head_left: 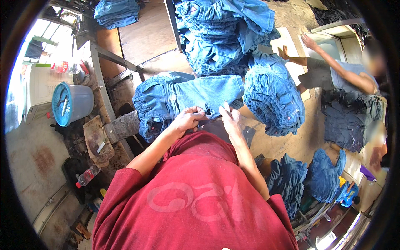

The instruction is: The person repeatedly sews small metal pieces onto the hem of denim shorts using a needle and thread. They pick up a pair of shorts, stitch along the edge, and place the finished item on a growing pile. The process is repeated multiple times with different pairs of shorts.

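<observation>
A pair of blue denim trousers (208, 92) lies stretched sideways in front of me, on top of a folded denim pile (151, 100). My left hand (191, 119) is closed, fingers and thumb pinching the near edge of the denim. Close beside it, my right hand (230, 118) grips the same edge nearer the leg's end, its thumb and fingers pressed together. Between the two hands the cloth edge hangs slightly slack. A rounded bundle of blue denim trousers with gathered waists (273, 98) sits just right of my right hand.
A tall stack of folded denim (214, 39) rises ahead. At right, a co-worker (354, 77) reaches arms out near dark folded garments (350, 118). More denim heaps (287, 179) lie lower right. A bucket (77, 103), a wooden frame (102, 79) and a plastic bottle (88, 176) are at left.
</observation>
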A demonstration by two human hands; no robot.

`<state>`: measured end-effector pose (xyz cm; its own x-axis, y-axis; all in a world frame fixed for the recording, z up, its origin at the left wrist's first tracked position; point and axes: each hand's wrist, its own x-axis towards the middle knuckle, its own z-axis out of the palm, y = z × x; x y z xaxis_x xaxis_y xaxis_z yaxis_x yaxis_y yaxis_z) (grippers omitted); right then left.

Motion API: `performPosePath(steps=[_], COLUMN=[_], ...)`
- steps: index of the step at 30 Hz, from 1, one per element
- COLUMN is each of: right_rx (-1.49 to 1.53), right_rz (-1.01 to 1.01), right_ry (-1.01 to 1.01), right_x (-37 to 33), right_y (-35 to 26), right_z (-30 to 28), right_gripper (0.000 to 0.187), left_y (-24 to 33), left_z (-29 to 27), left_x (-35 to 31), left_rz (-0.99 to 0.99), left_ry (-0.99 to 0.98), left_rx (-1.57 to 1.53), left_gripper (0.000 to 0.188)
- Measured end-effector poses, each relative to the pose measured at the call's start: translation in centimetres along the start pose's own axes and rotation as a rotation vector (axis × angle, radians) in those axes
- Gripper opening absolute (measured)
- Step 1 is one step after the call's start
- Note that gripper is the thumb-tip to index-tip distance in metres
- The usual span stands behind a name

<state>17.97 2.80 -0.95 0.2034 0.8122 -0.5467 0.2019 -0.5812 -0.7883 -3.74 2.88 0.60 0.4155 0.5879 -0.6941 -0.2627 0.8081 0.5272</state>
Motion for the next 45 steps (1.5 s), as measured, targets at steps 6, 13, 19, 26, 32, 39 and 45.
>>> performPosePath(steps=[6, 13, 19, 26, 32, 39, 45], right_rx=[-0.068, -0.02, -0.023, -0.113, -0.157, -0.132, -0.067], right_rz=[-0.114, -0.177, -0.19, -0.251, -0.259, -0.248, -0.246], right_ry=[-0.116, -0.137, -0.169, -0.135, -0.116, -0.16, -0.047], right_x=[-0.2, -0.4, 0.0, -0.9, -1.4, -0.7, 0.7], right_y=[-0.1, -0.2, 0.5, -0.7, -1.5, -0.6, 0.7], right_z=[-0.9, -0.9, -1.2, -1.0, -1.0, -1.3, -2.1], right_gripper=[0.04, 0.033, 0.03, 0.034, 0.034, 0.032, 0.036], left_y=[1.2, 0.9, 0.7, 2.0, 0.8, 1.1, 3.5], left_z=[0.8, 1.0, 0.2, 2.0, 1.0, 1.7, -2.3], left_x=[-0.2, 0.3, -0.5, 0.4, 0.1, 0.8, -1.2], left_rz=[-0.057, -0.012, -0.045, 0.022, -0.024, 0.081, 0.634], left_ry=[0.048, 0.071, -0.002, 0.107, 0.134, 0.246, 0.636], left_rx=[0.162, 0.194, -0.008, 0.557, 0.136, 0.296, 0.983], left_gripper=[0.019, 0.018, 0.019, 0.032, 0.034, 0.029, 0.035])
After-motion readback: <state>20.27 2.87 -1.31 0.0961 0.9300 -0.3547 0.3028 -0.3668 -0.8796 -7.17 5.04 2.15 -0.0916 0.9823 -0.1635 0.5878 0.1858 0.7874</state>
